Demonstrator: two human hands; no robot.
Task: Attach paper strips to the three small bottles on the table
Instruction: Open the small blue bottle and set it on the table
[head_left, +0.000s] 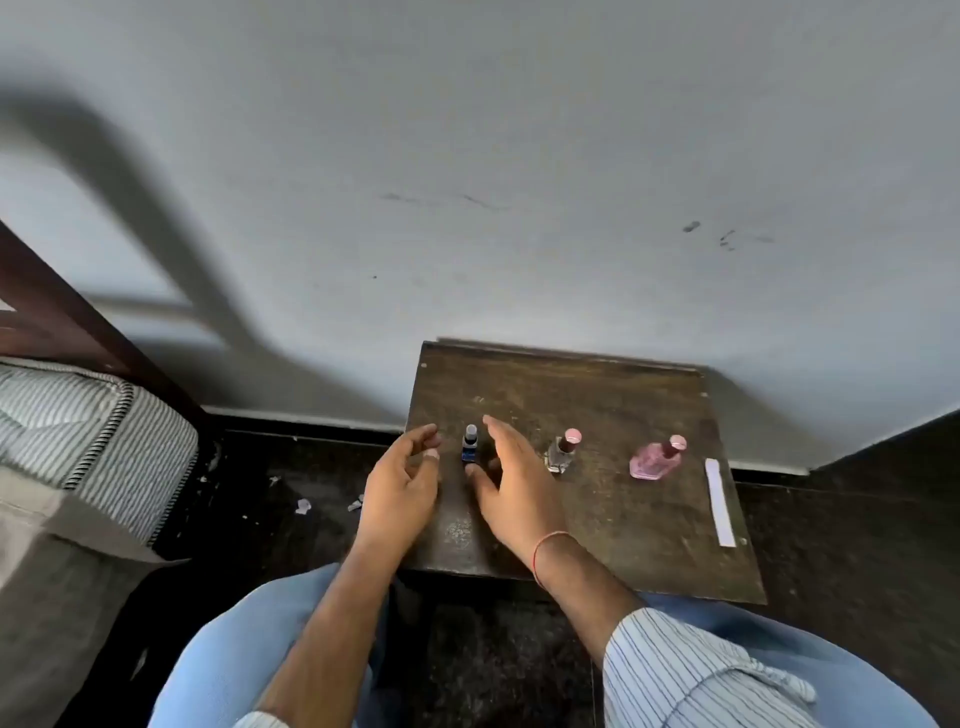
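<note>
Three small bottles stand in a row on a dark wooden table (597, 519). A blue bottle (469, 447) with a grey cap is at the left, a clear bottle (561, 454) with a pink cap is in the middle, and a pink bottle (653, 460) is at the right. A white paper strip (719, 501) lies flat near the table's right edge. My left hand (402, 483) and my right hand (511, 478) flank the blue bottle with fingers apart, not gripping it. Neither hand holds anything.
A grey wall rises just behind the table. A striped mattress (88, 431) on a dark wooden frame is at the left. Small scraps (302, 505) lie on the dark floor left of the table. My knees in blue trousers are below the table's front edge.
</note>
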